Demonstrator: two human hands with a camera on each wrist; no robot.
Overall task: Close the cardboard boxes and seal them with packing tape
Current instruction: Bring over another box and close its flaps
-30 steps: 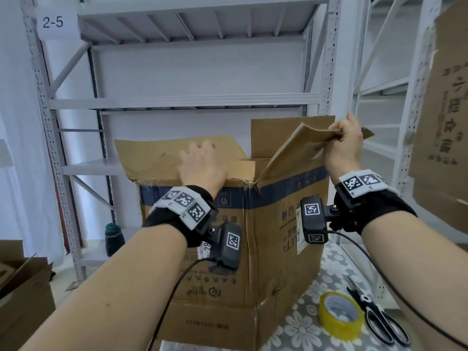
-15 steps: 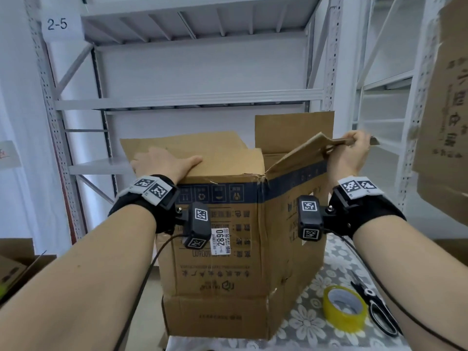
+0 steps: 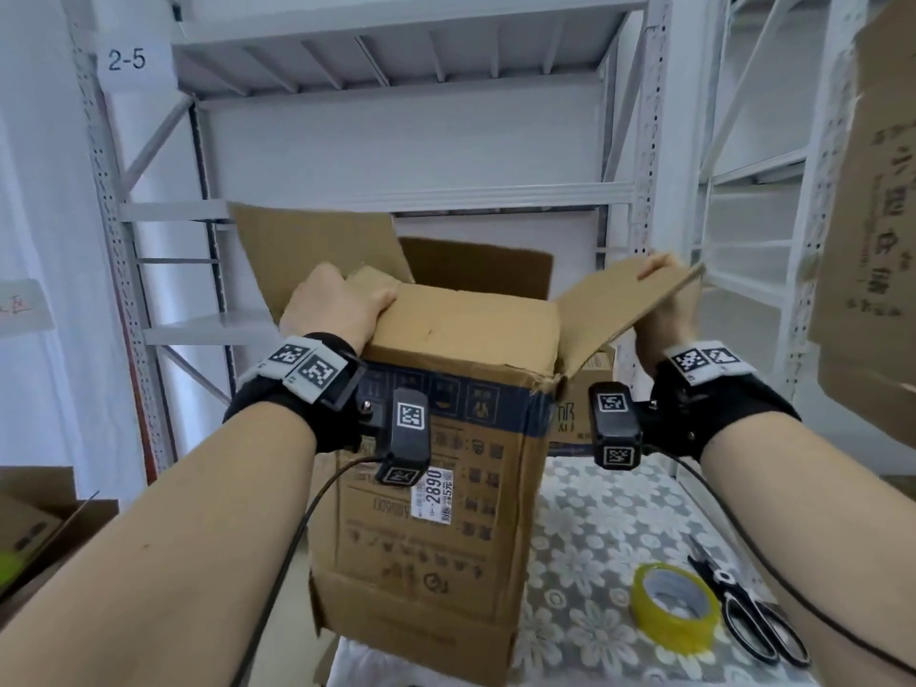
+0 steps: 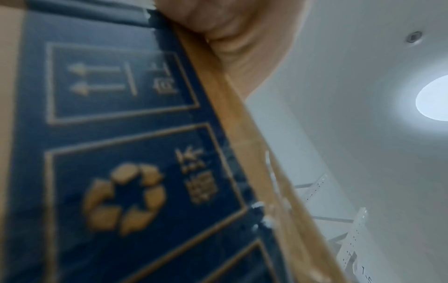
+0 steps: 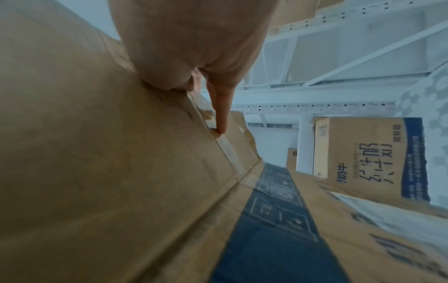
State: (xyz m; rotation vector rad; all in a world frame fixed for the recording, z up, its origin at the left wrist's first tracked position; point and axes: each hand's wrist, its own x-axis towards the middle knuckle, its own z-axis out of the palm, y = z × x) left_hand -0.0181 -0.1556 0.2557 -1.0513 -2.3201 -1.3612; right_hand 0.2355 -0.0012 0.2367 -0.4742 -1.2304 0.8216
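A tall cardboard box (image 3: 436,513) with a blue band stands on the floral-cloth table (image 3: 604,538). Its near flap (image 3: 461,329) lies folded flat over the opening. My left hand (image 3: 342,304) rests on that flap's left end, fingers laid along it, with the left flap (image 3: 307,245) upright behind. The left wrist view shows the palm (image 4: 230,38) on the box's top edge (image 4: 218,99). My right hand (image 3: 661,300) pinches the right flap (image 3: 619,300), thumb on top, fingers underneath (image 5: 220,107). That flap slants up and outward. The far flap (image 3: 476,265) stands upright.
A yellow tape roll (image 3: 676,607) and black scissors (image 3: 758,622) lie on the cloth at the right. Another printed box (image 5: 363,153) sits behind. White metal shelving (image 3: 396,195) rises at the back, hanging cardboard (image 3: 872,240) at the right, an open box (image 3: 39,528) at the lower left.
The near flap has come down flat onto the box top under my left hand. My right hand has kept hold of the right flap, which now slants lower and further outward.
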